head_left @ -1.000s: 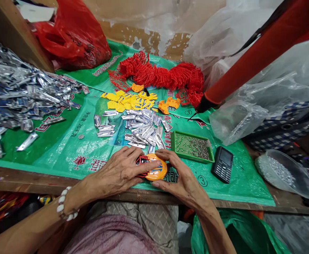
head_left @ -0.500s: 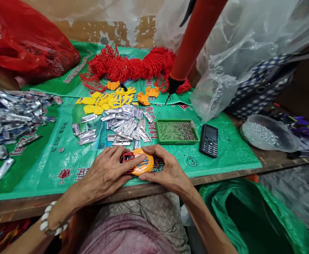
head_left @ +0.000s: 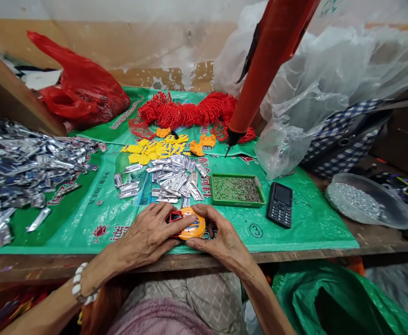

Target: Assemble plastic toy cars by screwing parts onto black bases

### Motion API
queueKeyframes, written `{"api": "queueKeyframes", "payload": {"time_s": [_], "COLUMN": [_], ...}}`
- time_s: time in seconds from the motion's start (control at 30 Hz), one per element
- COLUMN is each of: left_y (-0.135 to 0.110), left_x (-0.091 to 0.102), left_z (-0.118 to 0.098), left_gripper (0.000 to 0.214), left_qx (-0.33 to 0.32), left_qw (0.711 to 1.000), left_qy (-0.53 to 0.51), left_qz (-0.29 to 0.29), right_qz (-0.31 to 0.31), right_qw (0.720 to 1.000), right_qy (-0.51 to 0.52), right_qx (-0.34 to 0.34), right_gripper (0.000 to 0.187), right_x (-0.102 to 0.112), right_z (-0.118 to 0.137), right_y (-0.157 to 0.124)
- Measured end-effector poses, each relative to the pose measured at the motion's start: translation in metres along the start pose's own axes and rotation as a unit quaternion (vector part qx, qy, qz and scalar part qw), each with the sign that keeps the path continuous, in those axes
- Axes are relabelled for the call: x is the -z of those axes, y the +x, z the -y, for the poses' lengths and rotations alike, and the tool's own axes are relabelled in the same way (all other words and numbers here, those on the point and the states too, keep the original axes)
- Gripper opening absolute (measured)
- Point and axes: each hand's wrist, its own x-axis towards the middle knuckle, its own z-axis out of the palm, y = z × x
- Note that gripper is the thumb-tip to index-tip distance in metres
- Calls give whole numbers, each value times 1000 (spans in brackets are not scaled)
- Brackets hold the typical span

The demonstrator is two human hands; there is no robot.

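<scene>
Left hand [head_left: 148,235] and right hand [head_left: 227,237] are pinching a shell [head_left: 197,229] near the tray [head_left: 237,204]; sheeting [head_left: 67,237] is lying beneath it, a driver [head_left: 260,79] hanging beyond.

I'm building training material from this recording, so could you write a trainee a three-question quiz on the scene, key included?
1. Multiple choice: what colour is the bracelet?
a) red
b) white
c) green
2. True or false: from the camera's view, the phone lies to the right of the green tray.
3. Short answer: what do the left hand and right hand both touch?

Key: 1. b; 2. true; 3. the orange piece.
</scene>
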Motion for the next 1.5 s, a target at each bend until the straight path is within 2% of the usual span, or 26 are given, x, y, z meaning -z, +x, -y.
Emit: {"api": "queueKeyframes", "payload": {"time_s": [0.27,0.43,0.53,0.67,0.77,0.83,1.03,1.23,1.37,1.5], "left_y": [9,21,24,28,34,37,37,39,40,41], "left_x": [-12,-16,-15,-17,-18,-19,-23,-23,-24,-23], "left_z": [-8,-11,-11,-14,-16,-17,-18,-19,-18,-17], "left_gripper": [45,47,53,56,54,53,59,48,49,46], "left_qx": [-16,-40,-37,-18,-13,-19,-17,-15,-14,-21], "left_qw": [998,997,998,999,999,999,997,998,998,998], "left_qy": [-12,-12,-25,-36,-32,-37,-52,-56,-55,-44], "left_qz": [-58,-65,-49,-35,-33,-33,-46,-36,-41,-39], "right_qz": [-6,-35,-44,-90,-142,-179,-249,-324,-289,-242], "right_qw": [999,997,993,985,979,975,961,929,927,937], "right_qy": [-23,-51,-104,-134,-119,-111,-90,-103,-109,-110], "right_qx": [-34,-36,-40,-54,-81,-75,73,147,212,225], "right_gripper": [58,60,57,49,35,33,33,43,46,16], "right_x": [11,20,35,70,92,98,99,111,116,118], "right_z": [6,6,13,33,51,62,82,93,111,126], "right_y": [-14,-24,-29,-29,-13,6,70,106,124,148]}}
